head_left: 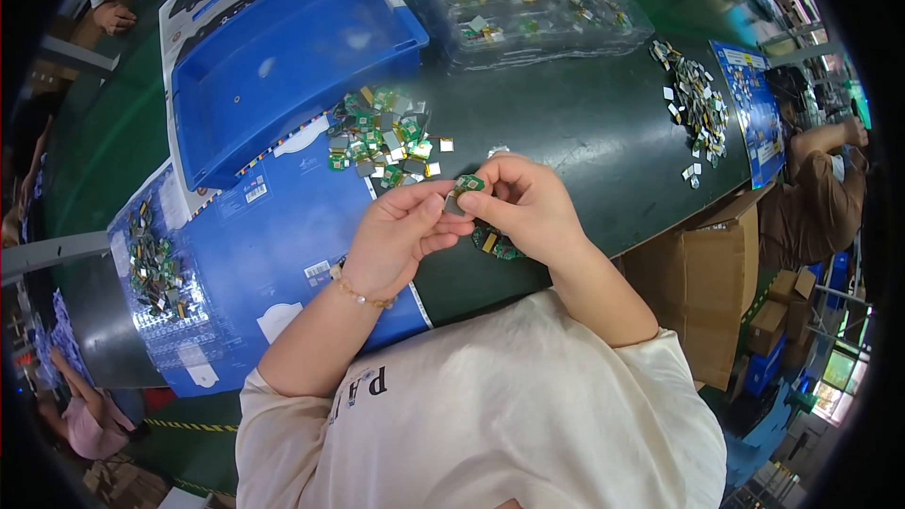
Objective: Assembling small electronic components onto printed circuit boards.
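Observation:
In front of my chest, both hands meet over a small green circuit board [468,184] with a flat grey piece [453,205] at its lower left. My left hand [401,226] pinches the grey piece between thumb and fingers. Closed on the green board from the other side is my right hand [528,203], its thumb lying across the board's edge. Several more circuit boards [497,244] lie on the dark green table just under my right hand, partly covered by it. Beyond my hands is a loose heap of green boards with grey and white square parts [382,132].
A blue plastic bin [302,66] rests on printed sheets at the far left. Stacked clear trays [537,0] hold more boards. Another heap [698,99] lies at right; boards on bubble wrap [156,264] at left. A cardboard box [702,273] stands beside the table. Other people sit around.

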Tool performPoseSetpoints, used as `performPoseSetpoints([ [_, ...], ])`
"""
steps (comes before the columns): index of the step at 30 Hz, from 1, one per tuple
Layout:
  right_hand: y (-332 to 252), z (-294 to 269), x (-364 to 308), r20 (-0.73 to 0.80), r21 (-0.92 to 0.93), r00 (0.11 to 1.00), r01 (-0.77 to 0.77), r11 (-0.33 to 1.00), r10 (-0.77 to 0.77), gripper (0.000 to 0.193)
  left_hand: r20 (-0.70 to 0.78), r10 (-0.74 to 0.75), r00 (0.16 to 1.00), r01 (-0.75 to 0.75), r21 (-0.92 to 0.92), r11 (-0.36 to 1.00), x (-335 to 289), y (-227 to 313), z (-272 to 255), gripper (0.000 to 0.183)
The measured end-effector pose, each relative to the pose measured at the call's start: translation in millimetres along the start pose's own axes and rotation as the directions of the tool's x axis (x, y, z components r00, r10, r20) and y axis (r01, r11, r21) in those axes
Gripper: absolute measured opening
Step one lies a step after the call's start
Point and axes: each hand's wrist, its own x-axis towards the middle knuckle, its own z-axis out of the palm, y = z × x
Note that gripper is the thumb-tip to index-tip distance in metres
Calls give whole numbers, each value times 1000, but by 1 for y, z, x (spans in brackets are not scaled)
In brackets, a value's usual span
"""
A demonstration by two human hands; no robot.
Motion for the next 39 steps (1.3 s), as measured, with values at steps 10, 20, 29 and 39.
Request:
performPoseSetpoints([
  [10, -5, 4, -1, -63, -107, 994, 86, 991, -93, 17, -46, -16, 999, 16, -12, 1000, 0, -1, 0, 28],
  [20, -5, 7, 0, -113, -269, 962, 210, 940, -248, 19, -100, -21, 995, 18, -35, 999, 0, 0, 5, 29],
  [29, -5, 8, 0, -113, -456, 898, 334, 825, -426, 21, -133, -11, 991, 9, -17, 1000, 0, -2, 6, 26],
  [39, -5, 8, 1, -91, -511, 894, 336, 791, -439, 22, -172, -6, 985, 12, 30, 999, 2, -7, 6, 19],
])
